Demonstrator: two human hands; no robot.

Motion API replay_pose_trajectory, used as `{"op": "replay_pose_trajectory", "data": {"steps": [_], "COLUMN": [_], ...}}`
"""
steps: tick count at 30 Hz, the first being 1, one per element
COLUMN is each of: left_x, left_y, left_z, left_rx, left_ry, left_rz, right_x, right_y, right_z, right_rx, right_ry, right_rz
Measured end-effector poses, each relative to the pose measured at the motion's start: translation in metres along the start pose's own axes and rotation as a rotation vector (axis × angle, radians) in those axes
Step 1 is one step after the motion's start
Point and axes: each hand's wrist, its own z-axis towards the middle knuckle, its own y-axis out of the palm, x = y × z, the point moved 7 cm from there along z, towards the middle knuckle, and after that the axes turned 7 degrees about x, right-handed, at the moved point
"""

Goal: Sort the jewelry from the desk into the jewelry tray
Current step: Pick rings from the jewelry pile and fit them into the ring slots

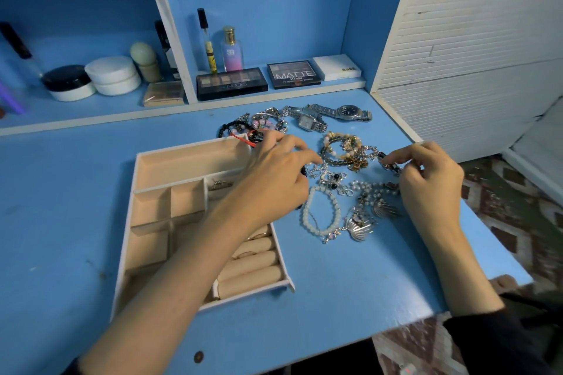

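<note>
Jewelry pile [341,161] on the desk [61,192], just right of the jewelry tray [195,144]: teasing out one chain [388,165].
My right hand [429,179] pinches the chain's right end; my left hand [274,170] curls at the heap, and I cannot tell what it holds. The chain lies left-to-right, its other end buried in the tangle. I judge it needs freeing gently, then lifting across to the tray.

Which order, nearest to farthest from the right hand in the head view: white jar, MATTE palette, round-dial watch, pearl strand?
1. pearl strand, just left of the right hand
2. round-dial watch, farther back
3. MATTE palette, back centre
4. white jar, far back left
</note>
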Motion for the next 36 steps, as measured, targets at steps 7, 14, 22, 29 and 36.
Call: {"op": "replay_pose_trajectory", "data": {"steps": [7, 14, 22, 29, 36], "left_x": [0.054, 0.048, 0.037, 0.039, 0.034], "left_y": [0.037, 0.038, 0.026, 0.027, 0.021], "left_z": [0.009, 0.014, 0.017, 0.017, 0.018], "left_rx": [-0.215, -0.171, -0.109, -0.099, -0.063], "left_ry": [0.252, 0.210, 0.142, 0.135, 0.099], "left_rz": [-0.005, 0.038, 0.005, -0.030, -0.072], "right_x": [0.010, 0.022, 0.023, 0.018, 0.018], "right_y": [-0.004, -0.008, -0.008, 0.004, 0.001], "right_z": [0.004, 0.005, 0.005, 0.003, 0.007], "right_rx": [-0.014, -0.001, 0.006, -0.095, -0.039], "right_ry": [0.140, 0.300, 0.281, 0.012, 0.051], "right_rz": [0.045, 0.169, 0.127, -0.374, -0.189]}}
